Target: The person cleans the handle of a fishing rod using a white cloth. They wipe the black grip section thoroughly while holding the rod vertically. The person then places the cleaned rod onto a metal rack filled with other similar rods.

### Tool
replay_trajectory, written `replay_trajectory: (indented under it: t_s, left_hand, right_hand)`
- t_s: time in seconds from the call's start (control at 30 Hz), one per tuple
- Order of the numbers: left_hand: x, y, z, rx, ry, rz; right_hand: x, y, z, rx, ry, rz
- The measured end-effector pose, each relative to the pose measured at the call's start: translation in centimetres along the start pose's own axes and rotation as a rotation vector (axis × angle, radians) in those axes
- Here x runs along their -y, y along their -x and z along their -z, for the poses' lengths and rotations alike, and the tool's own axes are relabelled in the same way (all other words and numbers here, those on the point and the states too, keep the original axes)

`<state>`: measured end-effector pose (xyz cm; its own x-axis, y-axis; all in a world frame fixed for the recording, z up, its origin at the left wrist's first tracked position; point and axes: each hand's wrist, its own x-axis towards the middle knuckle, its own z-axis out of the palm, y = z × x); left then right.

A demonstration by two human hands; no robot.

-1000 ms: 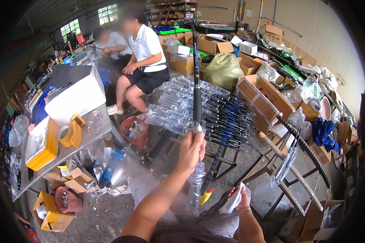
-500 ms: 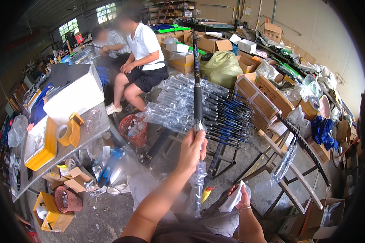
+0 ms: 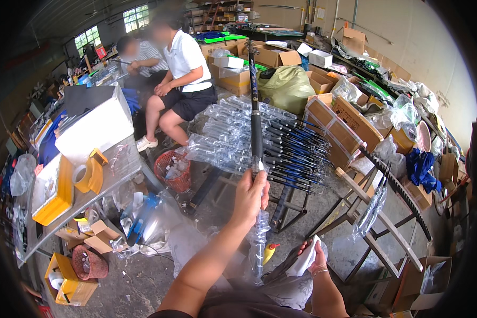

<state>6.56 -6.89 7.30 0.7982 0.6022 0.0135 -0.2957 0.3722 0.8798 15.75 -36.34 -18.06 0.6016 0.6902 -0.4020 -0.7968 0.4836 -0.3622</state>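
Note:
My left hand is closed round the lower part of a black fishing rod, which stands nearly upright in front of me. Below the fist, clear crinkled plastic wrap covers the rod's lower end. Low on the right, near my lap, my right hand grips a white cloth, apart from the rod. Beyond the held rod, many similar rods lie side by side on a stand, their left ends sleeved in clear plastic.
A metal table at left carries a white foam box and yellow tape. Two people sit beyond it. A red basket stands on the floor. At right are a wooden rack and cardboard boxes. A yellow bottle is near my knees.
The view and the upright rod have shifted very slightly. Both hands keep the same grips.

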Motion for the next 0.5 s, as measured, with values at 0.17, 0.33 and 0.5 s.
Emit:
replay_trajectory:
  t_s: [0.17, 0.33, 0.5]
  left_hand:
    - [0.27, 0.04, -0.01, -0.006, 0.004, -0.004]
    - [0.28, 0.13, 0.03, -0.001, 0.008, -0.006]
    - [0.2, 0.28, -0.17, 0.002, 0.021, -0.002]
  right_hand:
    - [0.08, -0.17, 0.59, 0.029, -0.009, -0.006]
    - [0.06, -0.24, 0.87, 0.036, -0.032, -0.006]
    - [0.07, -0.09, 0.56, 0.019, -0.016, 0.001]
